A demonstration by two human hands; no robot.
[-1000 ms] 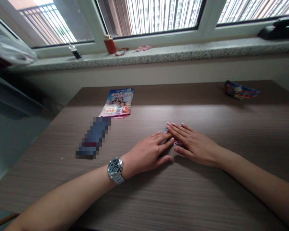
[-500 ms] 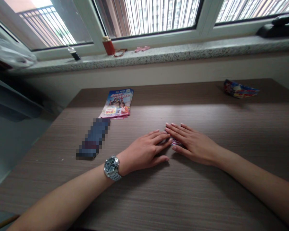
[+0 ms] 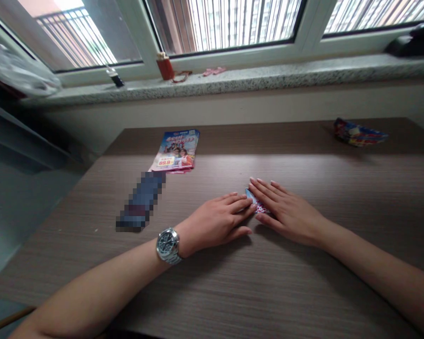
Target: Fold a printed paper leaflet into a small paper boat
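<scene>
A small piece of printed paper (image 3: 261,207), light blue and pink, lies on the brown wooden table (image 3: 233,292), mostly covered by my two hands. My left hand (image 3: 217,221), with a metal watch (image 3: 168,245) on the wrist, rests flat with its fingertips on the paper's left side. From the right, my right hand (image 3: 286,209) lies over the paper with its fingers stretched out. The fingertips of both hands are close together. How the paper is shaped under them is hidden.
A stack of colourful flyers (image 3: 177,150) is at the back left, above a blurred dark object (image 3: 141,201). A folded printed paper piece (image 3: 358,133) stands at the back right. Small items, including a red container (image 3: 165,67), sit on the stone windowsill (image 3: 254,79).
My hands have parted slightly, and more of the paper shows between them, including a light blue corner. The whole view has shifted a little.
</scene>
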